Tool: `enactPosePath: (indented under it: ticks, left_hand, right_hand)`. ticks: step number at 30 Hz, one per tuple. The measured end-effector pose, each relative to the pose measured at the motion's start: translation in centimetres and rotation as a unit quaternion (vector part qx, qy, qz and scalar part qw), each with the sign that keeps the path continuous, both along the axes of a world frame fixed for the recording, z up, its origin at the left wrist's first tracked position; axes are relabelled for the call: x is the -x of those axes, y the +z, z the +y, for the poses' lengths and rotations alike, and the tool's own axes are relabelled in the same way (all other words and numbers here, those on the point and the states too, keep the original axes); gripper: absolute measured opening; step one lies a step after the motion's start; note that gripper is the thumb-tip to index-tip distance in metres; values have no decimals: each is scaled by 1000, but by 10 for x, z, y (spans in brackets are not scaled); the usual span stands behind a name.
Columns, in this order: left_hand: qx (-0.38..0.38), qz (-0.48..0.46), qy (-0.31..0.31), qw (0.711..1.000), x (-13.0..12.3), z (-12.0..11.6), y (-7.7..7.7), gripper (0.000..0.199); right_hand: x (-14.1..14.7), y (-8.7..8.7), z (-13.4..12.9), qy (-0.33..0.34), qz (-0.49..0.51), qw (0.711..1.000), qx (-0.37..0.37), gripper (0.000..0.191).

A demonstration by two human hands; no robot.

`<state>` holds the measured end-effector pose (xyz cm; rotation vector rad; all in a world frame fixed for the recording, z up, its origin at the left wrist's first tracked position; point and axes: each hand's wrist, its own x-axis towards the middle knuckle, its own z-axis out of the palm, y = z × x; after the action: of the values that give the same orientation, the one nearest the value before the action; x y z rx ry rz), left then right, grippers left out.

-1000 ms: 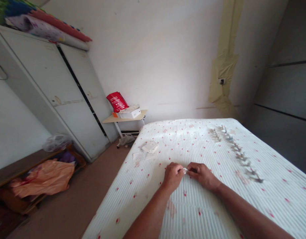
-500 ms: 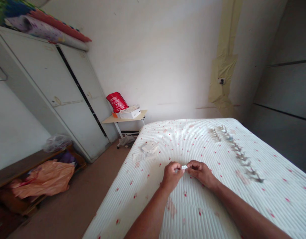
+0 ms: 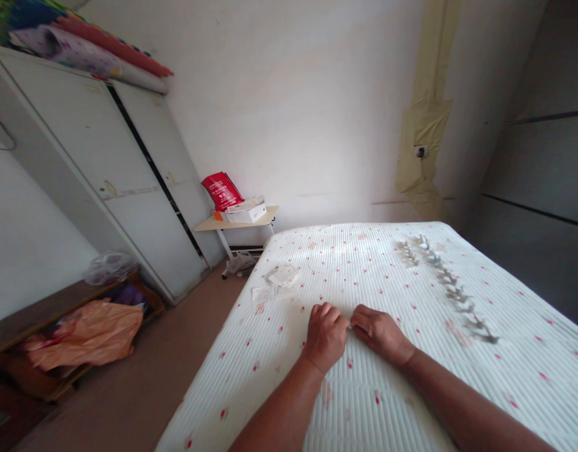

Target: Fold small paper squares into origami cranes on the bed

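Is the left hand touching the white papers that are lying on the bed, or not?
Apart. The head view shows a strip of red-spotted bed cover between the left hand and the white papers.

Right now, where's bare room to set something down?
On the bed: between the right hand and the small figures, and from them to the right edge. Crowded: among the figures, at the papers, and between that hand and the left hand.

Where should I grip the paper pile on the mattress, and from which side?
Probably pinch the right edge of the paper pile, coming from the right, where the left hand is; it lies low on the mattress.
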<state>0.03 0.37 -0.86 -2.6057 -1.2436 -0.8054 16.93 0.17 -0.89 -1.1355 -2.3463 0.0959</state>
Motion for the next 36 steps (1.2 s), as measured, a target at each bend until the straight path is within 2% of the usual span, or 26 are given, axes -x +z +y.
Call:
enactPosePath:
  ticks: [7,13,17,21,28,32,36]
  left_hand:
    - [70,-11,-23,997,6,-1,-5,9]
    - [64,-2,-22,998,7,-3,-4,12]
    - [61,-6,-24,998,5,-2,-5,13]
    - [87,-37,-20,995,4,-1,-7,14]
    - [159,-104,46,981,0,3,-12,11]
    - [173,-91,94,976,-5,1,-11,11]
    - [186,-70,141,970,-10,-2,-8,11]
  right_hand:
    - [2,5,-3,-1,-58,998,24,21]
    - [-2,5,-3,39,-73,996,19,23]
    - [-1,4,-4,24,-74,997,26,22]
    - [2,3,-4,-18,-55,997,60,23]
    - [10,1,0,-101,-50,986,126,24]
    - [14,7,5,-148,-67,970,181,21]
    - [16,16,9,-163,-76,957,227,21]
